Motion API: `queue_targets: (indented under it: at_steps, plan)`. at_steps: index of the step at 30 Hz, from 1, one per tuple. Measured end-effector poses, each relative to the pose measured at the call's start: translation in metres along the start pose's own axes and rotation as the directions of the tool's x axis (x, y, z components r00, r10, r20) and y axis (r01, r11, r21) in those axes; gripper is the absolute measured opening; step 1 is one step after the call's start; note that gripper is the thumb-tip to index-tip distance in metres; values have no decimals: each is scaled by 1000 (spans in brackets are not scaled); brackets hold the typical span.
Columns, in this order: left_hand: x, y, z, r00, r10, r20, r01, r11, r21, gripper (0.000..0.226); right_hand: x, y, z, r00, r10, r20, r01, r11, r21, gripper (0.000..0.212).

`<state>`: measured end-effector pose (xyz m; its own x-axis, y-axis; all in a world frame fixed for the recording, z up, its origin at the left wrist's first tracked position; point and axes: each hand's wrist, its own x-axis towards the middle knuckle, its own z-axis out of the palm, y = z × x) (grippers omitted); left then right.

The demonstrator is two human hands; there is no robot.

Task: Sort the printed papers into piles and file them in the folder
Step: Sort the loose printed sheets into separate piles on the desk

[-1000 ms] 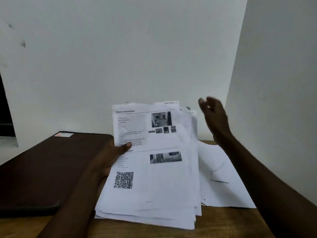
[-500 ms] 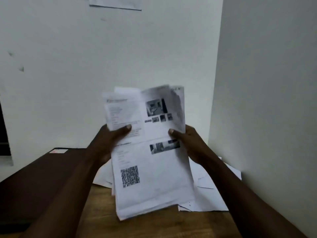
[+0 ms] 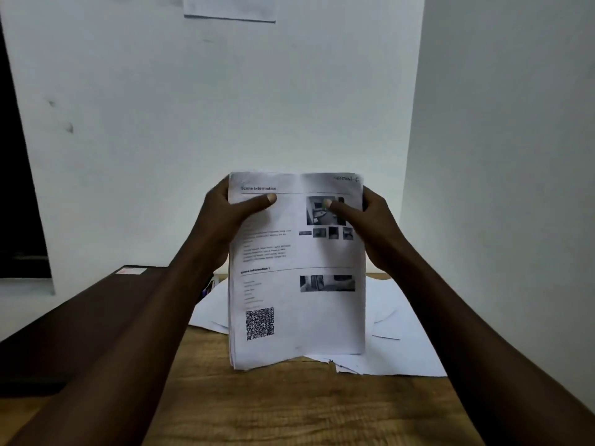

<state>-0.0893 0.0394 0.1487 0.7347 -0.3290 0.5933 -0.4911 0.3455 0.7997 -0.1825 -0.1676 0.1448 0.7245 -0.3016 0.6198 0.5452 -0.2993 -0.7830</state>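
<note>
A stack of printed papers (image 3: 315, 310) stands upright on its lower edge on the wooden table (image 3: 289, 407). The top sheet shows text, small photos and a QR code. My left hand (image 3: 225, 220) grips the stack's upper left edge, thumb on the front. My right hand (image 3: 370, 226) grips the upper right edge, thumb over a photo. Behind the stack, loose white sheets (image 3: 399, 333) lie spread flat on the table. A dark brown folder (image 3: 80, 320) lies closed at the left, with a small label near its far corner.
White walls close in behind and on the right, forming a corner by the table. A sheet of paper (image 3: 230, 8) hangs on the back wall at the top. A dark opening (image 3: 16, 188) is at the far left.
My right hand came over and took the stack's right edge. Both hands lifted the fanned papers upright and squared them into a neat stack on the table.
</note>
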Motion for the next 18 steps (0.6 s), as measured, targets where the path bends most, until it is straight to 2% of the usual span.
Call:
queue_targets:
  at_steps: [4,6,8,13,16,18]
  plan:
    - [-11,-26,-12,984,-164,70,170,982,-81,44,-6,16,-8,986,139,97,-137,990,-28,28]
    - [-19,-40,-15,960,-246,132,258,962,-84,51,-13,29,-11,958,235,164,-234,972,-25,32]
    - [-25,-49,-13,948,-290,130,302,950,-81,57,-19,41,-9,948,274,161,-271,962,-43,33]
    - [-16,-34,-3,982,-190,15,191,976,-107,31,-11,29,4,994,113,-15,-113,994,-4,11]
    - [-9,-32,-7,987,-159,-18,158,986,-60,21,-6,24,7,993,118,13,-118,992,38,13]
    - [-13,-44,-10,981,-184,-55,186,981,53,17,-9,35,10,982,184,51,-184,983,7,14]
